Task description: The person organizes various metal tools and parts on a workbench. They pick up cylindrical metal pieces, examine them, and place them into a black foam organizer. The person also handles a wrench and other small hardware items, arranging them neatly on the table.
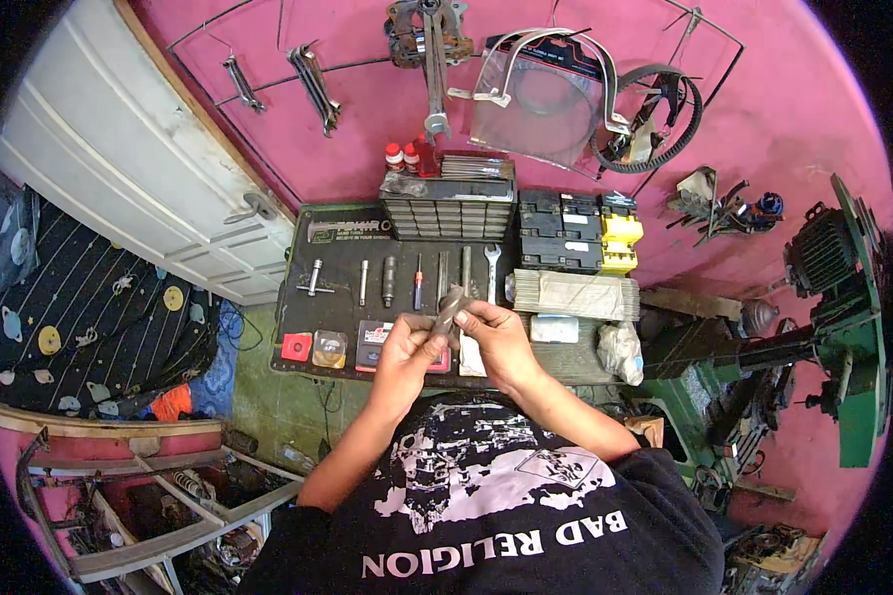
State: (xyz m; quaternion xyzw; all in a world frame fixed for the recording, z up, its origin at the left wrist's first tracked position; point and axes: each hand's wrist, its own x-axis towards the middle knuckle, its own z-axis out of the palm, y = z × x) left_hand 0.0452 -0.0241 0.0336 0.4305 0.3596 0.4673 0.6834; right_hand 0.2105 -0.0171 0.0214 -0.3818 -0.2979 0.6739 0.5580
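Above the near part of the workbench, my left hand (413, 343) and my right hand (498, 335) are both closed on one grey-brown, twisted-looking piece (450, 309). It is slim and tilted, and its exact kind is hard to make out. Just beyond my hands, tools lie in a row: a T-handle wrench (315, 279), a socket extension (364, 283), a thick dark driver (389, 282), a screwdriver (419, 282) and an open-end wrench (492, 274). Partly under my hands are a dark flat box (373, 343) and a white paper piece (470, 358).
A drawer cabinet (448, 213) stands at the back, beside black and yellow cases (577, 233). Bundled rods (575, 296) and a plastic bag (620, 353) lie right. A green machine (724, 372) borders the bench; a white door (139, 149) is left.
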